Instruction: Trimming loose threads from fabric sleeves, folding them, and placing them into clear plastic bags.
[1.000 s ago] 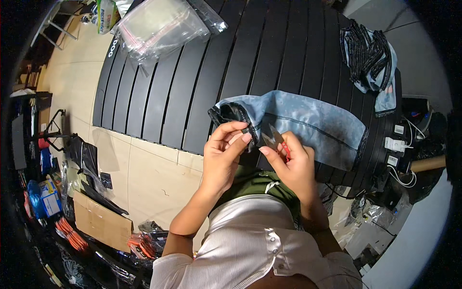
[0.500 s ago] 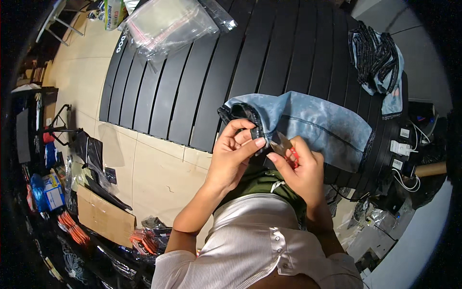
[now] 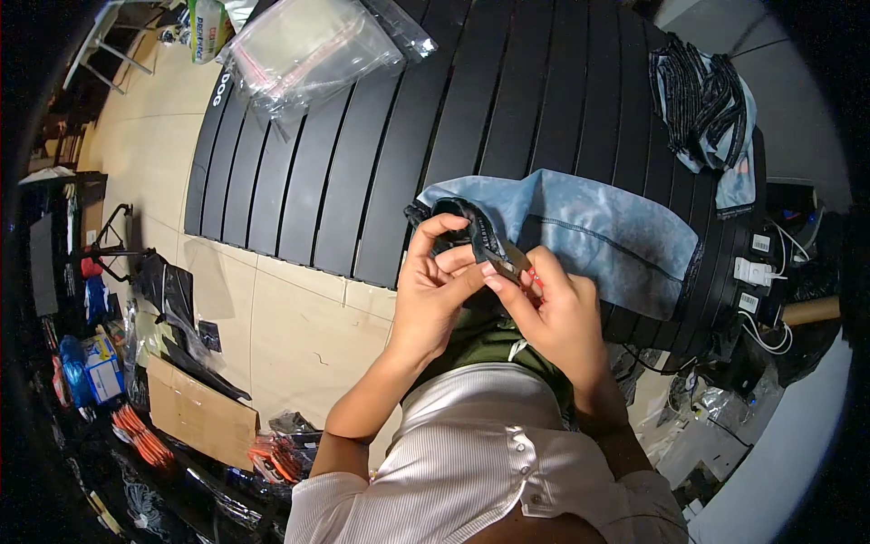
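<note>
A blue mottled cloth garment [image 3: 598,236] with a dark seam lies across the near edge of the black slatted table. At its left end a black ribbed band [image 3: 485,238] curls up into a loop. My left hand [image 3: 435,290] pinches this band between thumb and fingers. Close against it, my right hand [image 3: 557,313] is closed around small red-handled scissors [image 3: 535,277]. Their blades point at the band beside my left thumb and are partly hidden by my fingers. The fingertips of both hands nearly meet at the band's edge.
Clear plastic bags [image 3: 317,45] lie at the table's far left. More folded blue and black garments [image 3: 702,109] are stacked at the far right. Power sockets with white cables [image 3: 757,272] sit at the right edge. A cardboard box [image 3: 201,408] stands on the floor at left.
My right hand has moved slightly left and up, bringing the scissors in against the black band. The left hand still pinches the band, which has turned a little.
</note>
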{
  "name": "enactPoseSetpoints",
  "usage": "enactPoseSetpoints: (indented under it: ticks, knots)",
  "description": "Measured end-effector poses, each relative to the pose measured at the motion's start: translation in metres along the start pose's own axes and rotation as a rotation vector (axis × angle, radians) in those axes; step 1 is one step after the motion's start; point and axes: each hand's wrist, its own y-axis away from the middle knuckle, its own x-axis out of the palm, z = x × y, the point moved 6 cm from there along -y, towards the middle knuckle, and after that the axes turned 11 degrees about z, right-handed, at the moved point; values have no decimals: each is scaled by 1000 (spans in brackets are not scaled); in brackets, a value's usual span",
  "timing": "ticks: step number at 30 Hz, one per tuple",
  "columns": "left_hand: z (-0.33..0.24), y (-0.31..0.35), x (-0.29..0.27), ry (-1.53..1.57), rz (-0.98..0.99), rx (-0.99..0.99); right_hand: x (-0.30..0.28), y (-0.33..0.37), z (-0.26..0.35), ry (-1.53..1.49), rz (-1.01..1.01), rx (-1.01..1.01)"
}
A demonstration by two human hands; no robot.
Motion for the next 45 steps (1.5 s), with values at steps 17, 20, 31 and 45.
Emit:
enactPoseSetpoints:
  ticks: [17,20,31,45]
  knots:
    - [-1,1,-6,-95,-164,-68,-9,10,-7,-86,-43,42]
    - [-3,1,-3,-109,-183,-86,-7,11,-9,-69,-29,10]
    - [-9,5,2,-144,-125,-87,1,7,-2,63,-53,-77]
    - [-56,-4,-67,-564,-225,138,-175,115,-168,416,-728,549]
